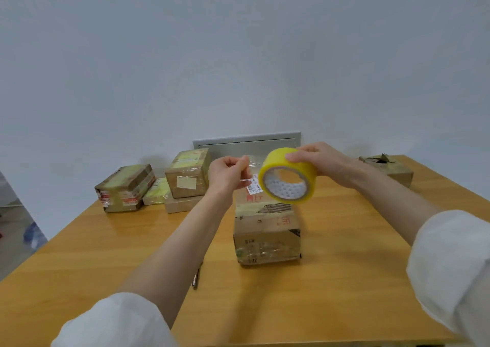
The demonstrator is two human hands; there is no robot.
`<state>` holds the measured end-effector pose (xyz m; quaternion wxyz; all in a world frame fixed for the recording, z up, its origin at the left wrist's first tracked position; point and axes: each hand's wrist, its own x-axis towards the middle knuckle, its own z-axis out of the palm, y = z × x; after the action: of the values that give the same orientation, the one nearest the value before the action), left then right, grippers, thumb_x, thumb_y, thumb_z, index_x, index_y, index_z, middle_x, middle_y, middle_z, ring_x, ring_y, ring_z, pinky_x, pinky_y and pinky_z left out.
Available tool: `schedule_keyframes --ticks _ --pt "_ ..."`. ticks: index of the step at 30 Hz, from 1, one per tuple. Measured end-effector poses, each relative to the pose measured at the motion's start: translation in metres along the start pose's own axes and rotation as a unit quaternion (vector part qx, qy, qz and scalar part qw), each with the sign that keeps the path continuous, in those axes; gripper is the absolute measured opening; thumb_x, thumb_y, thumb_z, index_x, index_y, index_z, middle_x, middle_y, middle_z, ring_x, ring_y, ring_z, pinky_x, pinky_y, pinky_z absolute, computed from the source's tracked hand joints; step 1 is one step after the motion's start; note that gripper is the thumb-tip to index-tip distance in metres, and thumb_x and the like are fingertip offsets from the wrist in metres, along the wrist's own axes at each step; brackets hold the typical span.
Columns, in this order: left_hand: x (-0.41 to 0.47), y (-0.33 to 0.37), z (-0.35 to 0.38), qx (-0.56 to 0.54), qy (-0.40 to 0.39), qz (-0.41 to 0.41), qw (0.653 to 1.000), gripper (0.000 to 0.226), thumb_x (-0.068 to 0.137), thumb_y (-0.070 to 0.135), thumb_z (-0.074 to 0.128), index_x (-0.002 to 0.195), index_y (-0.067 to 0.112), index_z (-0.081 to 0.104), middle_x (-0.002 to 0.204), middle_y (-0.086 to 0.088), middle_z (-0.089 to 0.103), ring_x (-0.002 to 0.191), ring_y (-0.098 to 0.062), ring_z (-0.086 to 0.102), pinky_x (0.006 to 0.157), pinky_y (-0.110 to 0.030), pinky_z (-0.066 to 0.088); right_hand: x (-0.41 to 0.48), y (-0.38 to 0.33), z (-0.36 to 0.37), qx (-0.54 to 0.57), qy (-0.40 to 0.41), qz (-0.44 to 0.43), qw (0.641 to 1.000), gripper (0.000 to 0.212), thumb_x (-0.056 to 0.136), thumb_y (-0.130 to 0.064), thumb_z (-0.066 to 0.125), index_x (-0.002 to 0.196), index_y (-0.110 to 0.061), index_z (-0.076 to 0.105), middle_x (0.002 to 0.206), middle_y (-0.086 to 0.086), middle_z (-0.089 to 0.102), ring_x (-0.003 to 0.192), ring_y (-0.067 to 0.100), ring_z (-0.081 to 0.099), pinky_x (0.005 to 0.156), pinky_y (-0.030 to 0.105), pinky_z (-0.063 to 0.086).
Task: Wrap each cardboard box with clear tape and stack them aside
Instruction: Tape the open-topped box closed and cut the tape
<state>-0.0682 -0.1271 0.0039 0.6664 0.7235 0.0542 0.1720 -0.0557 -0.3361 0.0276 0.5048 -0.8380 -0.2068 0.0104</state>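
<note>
A cardboard box [266,236] with red print and a white label stands in the middle of the wooden table [344,280]. Above its far end my right hand [322,162] grips a yellowish roll of clear tape [287,175], its white core facing me. My left hand [229,174] pinches the free end of the tape, and a short clear strip stretches from it to the roll. At the back left stand taped boxes: one at the left [124,187], one stacked on a flat box [188,173], and a small one between them [156,194].
A crumpled, torn box [387,167] sits at the table's back right corner. A thin metal tool [196,277] lies on the table under my left forearm. A white panel [246,142] is set in the wall behind. The floor shows past the table's left edge.
</note>
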Motion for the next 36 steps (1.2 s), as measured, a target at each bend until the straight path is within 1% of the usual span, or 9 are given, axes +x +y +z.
schedule_keyframes --ticks 2,4,7,10,13,21,28,33,36 --pt "0.001 -0.004 -0.013 0.0 0.013 -0.008 1.0 0.015 0.092 0.019 0.062 0.087 0.005 0.062 0.068 -0.005 0.062 0.055 -0.011 0.058 0.049 -0.02 0.051 -0.001 0.005 -0.007 -0.07 0.011 0.007 0.997 0.035 0.085 -0.046 0.065 0.083 -0.012 0.072 0.079 0.008 0.068 0.075 0.02 0.061 0.074 0.033 0.047" --pt "-0.003 -0.012 -0.019 0.015 0.013 -0.016 1.0 0.015 0.092 0.02 0.062 0.086 0.006 0.062 0.069 -0.004 0.062 0.057 -0.012 0.058 0.048 -0.019 0.049 -0.004 0.012 -0.012 -0.103 0.001 0.019 0.995 0.041 0.083 -0.051 0.064 0.078 -0.011 0.072 0.073 0.006 0.067 0.07 0.018 0.062 0.069 0.03 0.047" --pt "-0.008 -0.022 -0.02 0.02 0.018 -0.031 0.999 0.016 0.093 0.021 0.061 0.085 0.007 0.062 0.07 -0.004 0.062 0.059 -0.013 0.058 0.047 -0.018 0.048 -0.003 0.021 -0.014 -0.156 -0.007 0.031 0.987 0.045 0.084 -0.053 0.063 0.06 -0.016 0.06 0.058 -0.003 0.052 0.058 0.014 0.051 0.06 0.026 0.038" --pt "-0.008 -0.028 -0.032 -0.008 0.04 -0.061 0.997 0.014 0.092 0.02 0.062 0.086 0.007 0.062 0.071 -0.004 0.06 0.06 -0.013 0.057 0.049 -0.02 0.05 0.001 0.034 -0.022 -0.249 0.006 0.052 0.967 0.045 0.083 -0.055 0.064 0.065 -0.014 0.059 0.061 -0.002 0.05 0.059 0.015 0.048 0.06 0.029 0.037" --pt "-0.008 -0.039 -0.045 -0.015 0.065 -0.081 0.995 0.014 0.091 0.016 0.063 0.081 0.008 0.059 0.071 -0.005 0.058 0.063 -0.014 0.057 0.059 -0.026 0.055 0.0 0.047 -0.025 -0.297 -0.006 0.081 0.951 0.044 0.083 -0.056 0.061 0.066 -0.016 0.061 0.062 -0.001 0.053 0.058 0.014 0.05 0.061 0.03 0.04" --pt "-0.009 -0.061 -0.051 0.013 0.07 -0.09 0.993 0.016 0.091 0.018 0.063 0.079 0.007 0.062 0.073 -0.005 0.059 0.06 -0.011 0.054 0.055 -0.023 0.053 0.008 0.055 -0.01 -0.332 -0.009 0.092 0.939 0.044 0.085 -0.053 0.061 0.058 -0.02 0.05 0.055 -0.005 0.043 0.053 0.013 0.041 0.053 0.026 0.032" --pt "-0.012 -0.074 -0.053 0.032 0.072 -0.102 0.992 0.014 0.092 0.017 0.062 0.085 0.005 0.063 0.074 -0.005 0.061 0.058 -0.012 0.053 0.049 -0.021 0.05 0.014 0.07 0.0 -0.335 -0.018 0.12 0.934 0.041 0.082 -0.053 0.062 0.058 -0.021 0.052 0.056 -0.005 0.043 0.055 0.014 0.041 0.057 0.03 0.033" --pt "-0.011 -0.081 -0.051 0.048 0.067 -0.1 0.992 0.014 0.093 0.014 0.059 0.082 0.005 0.06 0.073 -0.006 0.059 0.057 -0.013 0.05 0.046 -0.02 0.048 0.015 0.07 0.008 -0.344 -0.004 0.135 0.929 0.039 0.084 -0.052 0.063 0.063 -0.019 0.056 0.059 -0.005 0.047 0.057 0.013 0.045 0.056 0.027 0.035" --pt "-0.011 -0.088 -0.05 0.074 0.063 -0.108 0.989 0.014 0.094 0.015 0.058 0.084 0.005 0.061 0.074 -0.007 0.061 0.057 -0.013 0.051 0.045 -0.02 0.047 0.015 0.071 0.013 -0.37 0.004 0.156 0.916 0.039 0.083 -0.055 0.063 0.071 -0.017 0.064 0.065 -0.005 0.057 0.062 0.012 0.053 0.056 0.026 0.04"
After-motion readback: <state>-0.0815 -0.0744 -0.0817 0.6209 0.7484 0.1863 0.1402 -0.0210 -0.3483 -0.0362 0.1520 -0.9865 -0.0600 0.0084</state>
